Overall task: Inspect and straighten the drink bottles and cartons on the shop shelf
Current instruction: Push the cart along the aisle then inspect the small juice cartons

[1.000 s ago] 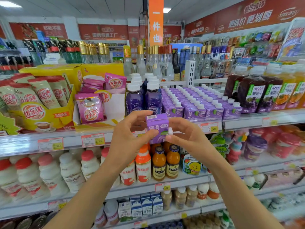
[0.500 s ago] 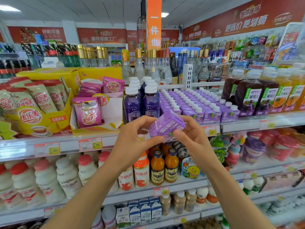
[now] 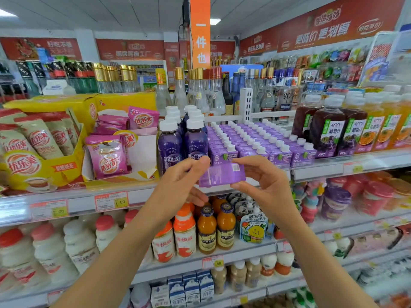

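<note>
I hold a small purple drink carton (image 3: 221, 175) in front of the shelf, lying on its side with a barcode panel facing me. My left hand (image 3: 178, 185) pinches its left end between thumb and fingers. My right hand (image 3: 264, 181) pinches its right end the same way. Behind it, rows of matching purple cartons with white caps (image 3: 255, 141) fill the upper shelf (image 3: 378, 162). Purple bottles (image 3: 182, 138) stand in a column to their left.
Dark and orange juice bottles (image 3: 347, 130) stand at the right of the cartons. Yellow boxes of snack pouches (image 3: 44, 147) sit at the left. The lower shelf holds orange drink bottles (image 3: 206, 230), white milk bottles (image 3: 73, 241) and pouches. Glass bottles line the top behind.
The carton has been turned in my hands from upright, through a tilt, to lying flat with its barcode side toward me. Both hands stayed at its ends.
</note>
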